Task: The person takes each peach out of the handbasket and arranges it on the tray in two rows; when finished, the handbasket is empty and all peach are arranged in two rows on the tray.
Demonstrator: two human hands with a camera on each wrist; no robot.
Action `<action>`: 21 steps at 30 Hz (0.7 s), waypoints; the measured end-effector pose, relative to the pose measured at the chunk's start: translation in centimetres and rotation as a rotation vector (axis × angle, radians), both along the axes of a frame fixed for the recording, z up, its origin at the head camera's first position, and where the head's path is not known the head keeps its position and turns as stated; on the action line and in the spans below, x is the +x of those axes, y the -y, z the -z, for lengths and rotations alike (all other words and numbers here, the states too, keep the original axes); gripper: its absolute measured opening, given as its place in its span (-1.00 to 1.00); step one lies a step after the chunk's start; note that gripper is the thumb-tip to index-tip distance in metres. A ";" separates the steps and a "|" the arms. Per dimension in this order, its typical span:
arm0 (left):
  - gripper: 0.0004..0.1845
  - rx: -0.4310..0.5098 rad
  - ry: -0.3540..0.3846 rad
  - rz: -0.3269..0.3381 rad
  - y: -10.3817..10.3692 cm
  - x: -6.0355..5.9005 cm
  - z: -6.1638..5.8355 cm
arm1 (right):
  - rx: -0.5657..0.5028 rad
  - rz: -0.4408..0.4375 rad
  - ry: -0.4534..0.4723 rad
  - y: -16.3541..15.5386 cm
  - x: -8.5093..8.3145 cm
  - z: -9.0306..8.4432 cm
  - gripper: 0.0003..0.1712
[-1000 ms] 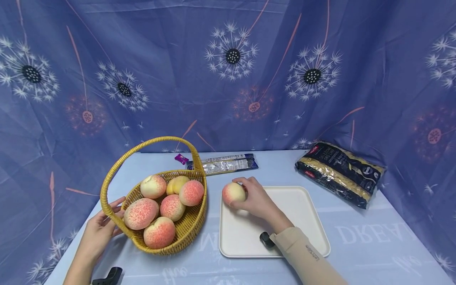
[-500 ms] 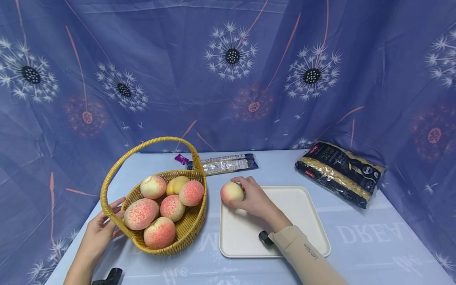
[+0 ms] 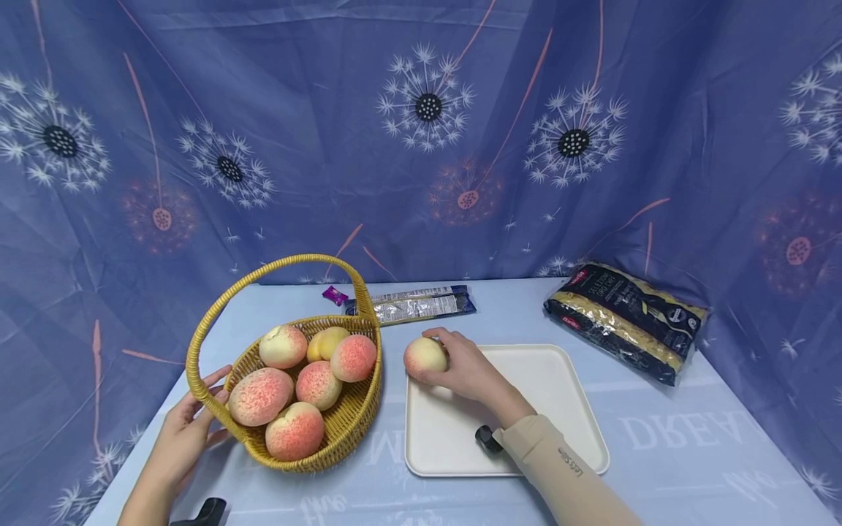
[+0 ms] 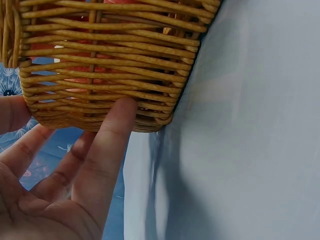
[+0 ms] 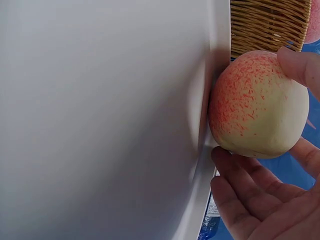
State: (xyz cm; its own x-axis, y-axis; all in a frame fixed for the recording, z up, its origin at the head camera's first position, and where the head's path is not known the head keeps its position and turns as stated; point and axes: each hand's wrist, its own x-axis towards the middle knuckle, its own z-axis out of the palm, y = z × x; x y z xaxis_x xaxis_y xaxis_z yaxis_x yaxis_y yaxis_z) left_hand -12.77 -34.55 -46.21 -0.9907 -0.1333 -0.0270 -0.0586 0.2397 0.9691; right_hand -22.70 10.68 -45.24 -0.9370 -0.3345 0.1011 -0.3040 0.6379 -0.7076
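My right hand [image 3: 467, 367] grips a peach [image 3: 425, 358] with thumb and fingers at the left edge of the white tray [image 3: 520, 431]. In the right wrist view this peach [image 5: 257, 105] is pale with red speckles and sits close to the tray's rim. My left hand [image 3: 187, 431] touches the left side of the yellow wicker basket [image 3: 358, 416]. The left wrist view shows fairly straight fingers [image 4: 107, 145] resting against the basket's weave [image 4: 115, 75]. Several peaches [image 3: 261, 395] lie in the basket, together with a yellow fruit [image 3: 327, 342], partly hidden.
A dark bag of pasta [image 3: 625, 321] lies at the back right. Behind the basket are a long flat packet [image 3: 421, 305] and a small purple wrapped sweet [image 3: 335, 295]. The basket's tall handle [image 3: 263, 272] arches over the fruit. A blue curtain [image 3: 421, 183] hangs behind the table.
My right hand has shifted slightly left with the peach, towards the basket. The left hand stays at the basket's side.
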 end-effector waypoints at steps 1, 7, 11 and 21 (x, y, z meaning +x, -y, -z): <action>-0.39 0.009 0.004 0.003 0.0 0.0 0.0 | -0.003 0.001 0.001 0.0 0.0 0.0 -0.17; -0.38 0.053 0.009 0.020 0.2 0.0 0.1 | -0.025 0.018 0.007 -0.1 0.1 0.0 -0.19; -0.37 0.059 0.013 0.025 0.2 0.0 0.2 | -0.018 0.021 0.011 -0.2 0.1 -0.1 -0.19; -0.35 0.094 0.007 0.044 0.2 0.1 0.3 | 0.017 0.000 0.017 -0.2 -0.1 -0.2 -0.18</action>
